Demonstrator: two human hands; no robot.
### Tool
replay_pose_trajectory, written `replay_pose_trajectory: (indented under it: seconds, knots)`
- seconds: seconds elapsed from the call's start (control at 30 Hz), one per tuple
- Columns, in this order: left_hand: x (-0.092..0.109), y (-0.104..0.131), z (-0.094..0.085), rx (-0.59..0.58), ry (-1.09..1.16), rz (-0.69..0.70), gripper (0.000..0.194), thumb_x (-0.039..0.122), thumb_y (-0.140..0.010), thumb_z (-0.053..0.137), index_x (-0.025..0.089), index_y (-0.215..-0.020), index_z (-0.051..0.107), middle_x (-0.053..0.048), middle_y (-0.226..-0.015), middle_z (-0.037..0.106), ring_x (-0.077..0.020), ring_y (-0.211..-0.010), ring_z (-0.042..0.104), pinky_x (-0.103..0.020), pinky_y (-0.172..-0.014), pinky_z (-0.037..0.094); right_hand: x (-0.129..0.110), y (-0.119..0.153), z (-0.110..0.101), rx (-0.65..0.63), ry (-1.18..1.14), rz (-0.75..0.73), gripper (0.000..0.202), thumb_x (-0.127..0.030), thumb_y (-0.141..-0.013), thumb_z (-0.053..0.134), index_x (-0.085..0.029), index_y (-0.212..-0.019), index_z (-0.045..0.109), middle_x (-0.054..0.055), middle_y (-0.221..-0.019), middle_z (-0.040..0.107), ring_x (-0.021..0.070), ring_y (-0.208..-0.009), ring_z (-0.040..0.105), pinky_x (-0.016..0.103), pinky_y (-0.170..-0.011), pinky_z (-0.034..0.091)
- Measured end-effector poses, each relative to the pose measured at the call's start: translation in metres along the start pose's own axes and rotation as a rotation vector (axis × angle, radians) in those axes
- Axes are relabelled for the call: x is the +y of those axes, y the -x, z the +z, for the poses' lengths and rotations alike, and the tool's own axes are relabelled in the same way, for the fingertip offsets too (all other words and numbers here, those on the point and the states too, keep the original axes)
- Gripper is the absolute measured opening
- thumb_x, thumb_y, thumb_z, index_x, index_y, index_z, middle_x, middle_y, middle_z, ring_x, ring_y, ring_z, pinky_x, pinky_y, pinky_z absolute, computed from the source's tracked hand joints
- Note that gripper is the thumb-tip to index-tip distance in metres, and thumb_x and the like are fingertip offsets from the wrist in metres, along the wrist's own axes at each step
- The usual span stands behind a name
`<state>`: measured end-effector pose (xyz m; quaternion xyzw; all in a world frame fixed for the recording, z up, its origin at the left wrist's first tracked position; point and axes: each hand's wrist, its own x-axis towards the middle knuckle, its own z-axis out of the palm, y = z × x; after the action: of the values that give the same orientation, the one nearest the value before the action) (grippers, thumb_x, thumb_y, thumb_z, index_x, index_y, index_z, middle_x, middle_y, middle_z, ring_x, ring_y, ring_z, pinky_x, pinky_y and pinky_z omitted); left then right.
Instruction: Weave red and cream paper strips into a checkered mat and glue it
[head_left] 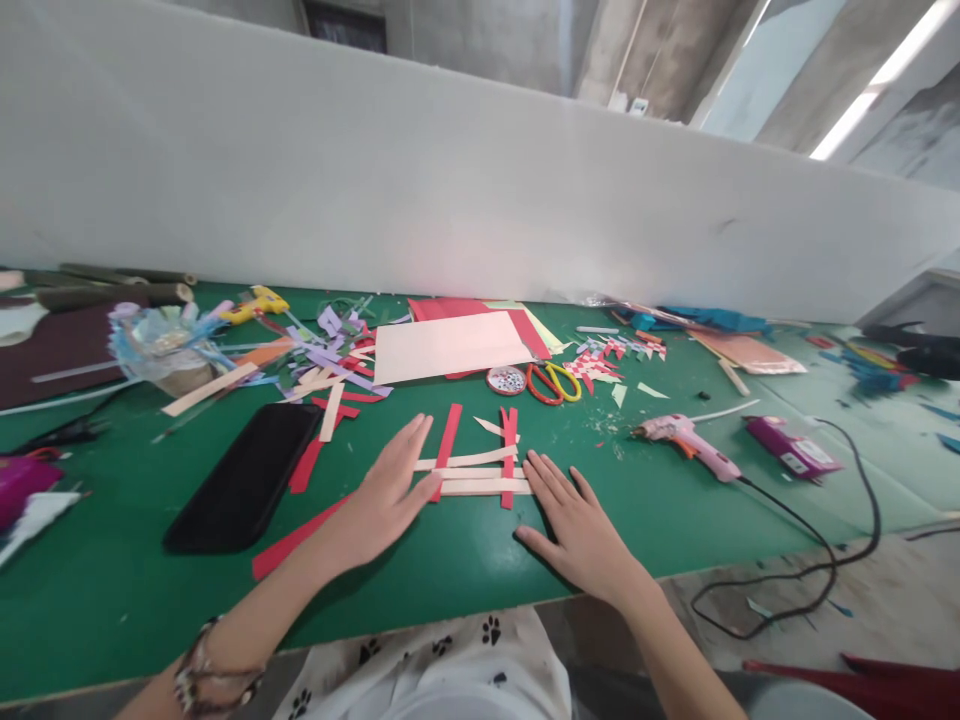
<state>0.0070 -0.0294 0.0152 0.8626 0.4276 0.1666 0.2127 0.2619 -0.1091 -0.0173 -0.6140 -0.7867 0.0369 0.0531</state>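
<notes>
Cream paper strips (480, 487) lie across upright red paper strips (448, 440) on the green table, forming a loose lattice. My left hand (391, 490) rests at the lattice's left end, fingers stretched out, its thumb touching the left red strip. At the right end, my right hand (574, 515) lies flat with its fingers extended, the fingertips at the cream strip ends. A second red strip (509, 455) crosses near my right fingertips, with another short red piece beside its top. Part of the lattice's left end is hidden beneath my left hand.
A black phone (244, 478) lies left. Behind are a cream sheet (450, 348), red-and-yellow scissors (553, 382) and a small round dish (506, 380). A pink glue gun (694, 447) with its cord is right, near a purple box (793, 446). Paper scraps (337, 350) pile at back left.
</notes>
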Motion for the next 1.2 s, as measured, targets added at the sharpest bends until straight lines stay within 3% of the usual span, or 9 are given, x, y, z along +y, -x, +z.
replay_pose_trajectory:
  seconds: [0.07,0.17,0.33,0.47,0.6,0.77,0.9,1.0,1.2]
  knots:
    - [-0.008,-0.004,0.005,-0.046,0.110,-0.058,0.059,0.051,-0.093,0.020,0.024,-0.143,0.002,-0.010,-0.149,0.012,-0.0280,-0.135,0.016,-0.045,-0.103,0.030,0.000,-0.001,0.000,-0.007,-0.006,0.006,0.067,-0.055,-0.088,0.027,-0.019,-0.143,0.015,0.004,-0.148,0.016,0.0214,-0.135,0.019,0.047,-0.108,0.020]
    - [-0.010,-0.012,0.018,-0.060,0.187,-0.096,0.063,0.056,-0.091,0.020,0.021,-0.143,0.008,-0.010,-0.149,0.011,-0.0281,-0.135,0.012,-0.045,-0.107,0.023,-0.001,-0.002,0.002,0.001,-0.012,0.000,0.068,-0.056,-0.087,0.027,-0.019,-0.143,0.013,0.004,-0.148,0.015,0.0214,-0.135,0.018,0.048,-0.108,0.019]
    - [0.000,-0.022,0.028,-0.058,0.242,0.023,0.060,0.053,-0.092,0.018,0.021,-0.142,0.010,-0.006,-0.150,0.008,-0.0222,-0.136,0.010,-0.040,-0.110,0.017,-0.002,-0.005,0.007,0.027,-0.029,-0.024,0.071,-0.056,-0.086,0.030,-0.020,-0.144,0.008,0.005,-0.148,0.017,0.0223,-0.135,0.019,0.050,-0.108,0.019]
    - [-0.001,-0.024,0.023,-0.046,0.106,0.123,0.051,0.043,-0.094,0.022,0.024,-0.141,0.016,-0.006,-0.149,0.015,-0.0212,-0.135,0.016,-0.044,-0.110,0.016,0.000,-0.004,0.008,0.074,-0.133,-0.003,0.068,-0.052,-0.087,0.033,-0.022,-0.143,0.010,0.006,-0.146,0.024,0.0226,-0.134,0.023,0.050,-0.108,0.020]
    - [-0.007,-0.026,0.019,0.010,-0.055,0.063,0.051,0.037,-0.093,0.027,0.020,-0.140,0.019,-0.010,-0.146,0.023,-0.0236,-0.133,0.021,-0.049,-0.108,0.015,0.010,-0.009,0.004,0.188,-0.358,0.151,0.053,-0.041,-0.090,0.032,-0.021,-0.139,0.026,0.009,-0.137,0.040,0.0215,-0.125,0.037,0.042,-0.103,0.032]
    - [0.004,-0.030,0.021,-0.063,-0.160,0.241,0.050,0.037,-0.094,0.027,0.018,-0.140,0.023,-0.009,-0.147,0.021,-0.0222,-0.135,0.017,-0.045,-0.108,0.017,0.024,-0.037,-0.004,0.238,-0.526,0.136,0.040,-0.031,-0.084,0.044,-0.021,-0.123,0.046,0.008,-0.114,0.055,0.0199,-0.102,0.053,0.036,-0.089,0.043]
    - [0.022,-0.039,0.027,-0.150,-0.241,0.426,0.055,0.047,-0.092,0.030,0.022,-0.141,0.021,-0.006,-0.146,0.025,-0.0221,-0.134,0.020,-0.049,-0.108,0.008,0.024,-0.066,-0.003,0.279,-0.570,0.207,0.019,-0.033,-0.082,0.047,-0.019,-0.083,0.059,0.003,-0.079,0.059,0.0150,-0.068,0.055,0.029,-0.065,0.045]
    - [0.025,-0.046,0.031,-0.166,-0.287,0.477,0.057,0.052,-0.091,0.030,0.021,-0.139,0.027,-0.007,-0.145,0.026,-0.0221,-0.134,0.022,-0.048,-0.109,0.003,0.022,-0.077,0.001,0.272,-0.544,0.187,0.020,-0.030,-0.080,0.049,-0.019,-0.065,0.055,0.001,-0.068,0.052,0.0139,-0.064,0.051,0.027,-0.062,0.040]
    - [0.020,-0.052,0.036,-0.178,-0.359,0.505,0.062,0.060,-0.086,0.034,0.022,-0.136,0.034,-0.011,-0.146,0.024,-0.0251,-0.134,0.021,-0.050,-0.107,0.003,0.025,-0.079,0.007,0.252,-0.577,0.131,0.019,-0.023,-0.079,0.050,-0.018,-0.062,0.056,0.000,-0.070,0.050,0.0124,-0.066,0.050,0.025,-0.064,0.039]
